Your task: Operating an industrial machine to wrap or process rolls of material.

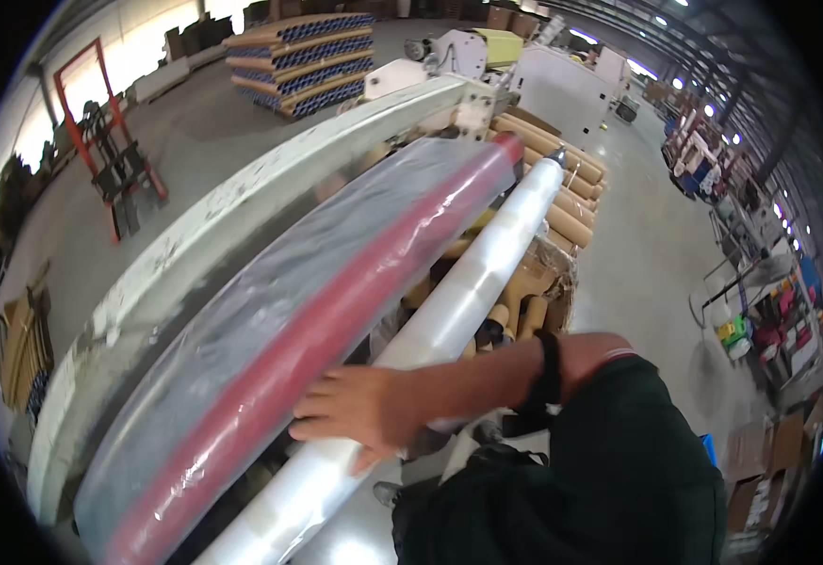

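My right hand (364, 411) lies palm down across a long white plastic film roll (475, 282), its fingers stretched to the left and its thumb on the near side. The fingertips come close to a red roller (331, 315) alongside; whether they touch it I cannot tell. A sheet of clear, greyish film (232, 315) spreads from the red roller on its left side. At the far end of the white roll a dark metal shaft tip (559, 153) sticks out. My left hand is outside the picture.
A pale machine beam (213, 202) runs along the left. Brown cardboard tubes (570, 224) lie beneath and beyond the rolls. Farther off stand a stack of tubes (303, 66), a red-framed lift truck (110, 141) and white machinery (562, 89). Cardboard boxes (774, 452) sit at the right.
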`<state>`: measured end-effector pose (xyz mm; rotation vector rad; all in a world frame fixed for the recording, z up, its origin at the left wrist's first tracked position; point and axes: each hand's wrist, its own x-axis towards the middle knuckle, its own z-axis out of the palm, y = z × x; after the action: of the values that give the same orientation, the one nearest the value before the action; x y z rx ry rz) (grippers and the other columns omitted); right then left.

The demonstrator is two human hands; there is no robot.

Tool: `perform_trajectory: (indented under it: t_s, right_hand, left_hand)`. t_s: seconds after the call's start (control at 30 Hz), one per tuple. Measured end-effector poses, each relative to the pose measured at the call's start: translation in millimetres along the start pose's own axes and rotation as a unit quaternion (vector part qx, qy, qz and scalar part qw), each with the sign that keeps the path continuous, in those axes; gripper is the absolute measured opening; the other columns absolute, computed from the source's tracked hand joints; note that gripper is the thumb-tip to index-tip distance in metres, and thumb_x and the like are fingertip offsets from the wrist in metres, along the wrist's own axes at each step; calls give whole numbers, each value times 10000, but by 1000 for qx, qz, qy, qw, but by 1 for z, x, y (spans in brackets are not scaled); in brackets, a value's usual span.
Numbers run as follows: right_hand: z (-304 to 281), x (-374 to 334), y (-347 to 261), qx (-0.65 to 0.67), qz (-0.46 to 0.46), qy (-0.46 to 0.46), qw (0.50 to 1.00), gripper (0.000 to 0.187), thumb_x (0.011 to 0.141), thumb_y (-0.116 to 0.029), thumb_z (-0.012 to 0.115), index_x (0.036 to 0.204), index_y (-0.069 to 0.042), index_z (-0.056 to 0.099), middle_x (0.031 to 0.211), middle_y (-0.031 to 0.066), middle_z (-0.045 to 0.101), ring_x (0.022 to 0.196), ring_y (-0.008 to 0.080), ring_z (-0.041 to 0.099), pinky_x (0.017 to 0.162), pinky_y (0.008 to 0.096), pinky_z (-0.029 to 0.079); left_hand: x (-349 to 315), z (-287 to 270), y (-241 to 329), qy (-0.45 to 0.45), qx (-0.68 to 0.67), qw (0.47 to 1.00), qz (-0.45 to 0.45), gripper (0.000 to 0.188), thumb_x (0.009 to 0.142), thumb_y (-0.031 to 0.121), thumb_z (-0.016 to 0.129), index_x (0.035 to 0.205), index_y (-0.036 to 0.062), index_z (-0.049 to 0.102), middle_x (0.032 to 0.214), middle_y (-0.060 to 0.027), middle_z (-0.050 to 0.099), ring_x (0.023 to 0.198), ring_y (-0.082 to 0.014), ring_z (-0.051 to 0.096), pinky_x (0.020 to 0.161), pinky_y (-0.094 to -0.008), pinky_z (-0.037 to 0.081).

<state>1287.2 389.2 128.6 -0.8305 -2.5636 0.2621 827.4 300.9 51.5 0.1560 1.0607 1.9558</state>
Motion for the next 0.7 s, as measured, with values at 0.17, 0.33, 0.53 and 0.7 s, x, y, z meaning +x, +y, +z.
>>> perform_trajectory:
  t_s: [0.17,0.33,0.53,0.7]
  right_hand:
    - [-64,-145,53,-143,88,-4,986,1007,514,-482,817,1350,-77,428,1252,161,489,1114,327,493,952,432,358]
    - [-129,-248,146,-147,95,-58,983,942,542,-432,821,1334,-104,431,1199,117,519,1106,300,506,958,419,349]
    - [-264,-506,271,-246,315,136,907,613,574,-276,783,1128,-111,579,1128,130,583,1133,328,512,944,483,410]
    - [-286,-654,312,-266,581,58,767,675,716,-372,715,1258,-32,500,1199,203,558,1140,361,523,944,442,434]
  left_hand:
    - [-65,7,-53,-47,95,989,105,503,900,346,556,1286,29,498,1303,-206,507,1182,-372,468,1012,-517,365]
    - [-142,81,-164,-87,21,995,39,532,888,383,570,1304,61,493,1298,-196,524,1208,-370,458,1041,-509,345]
    - [-288,208,-300,-179,-14,983,-35,535,902,402,545,1312,63,485,1316,-185,512,1213,-354,460,1049,-510,344]
    - [-377,276,-398,-232,-25,968,-88,539,914,418,525,1318,64,479,1330,-176,501,1216,-340,462,1056,-511,342]
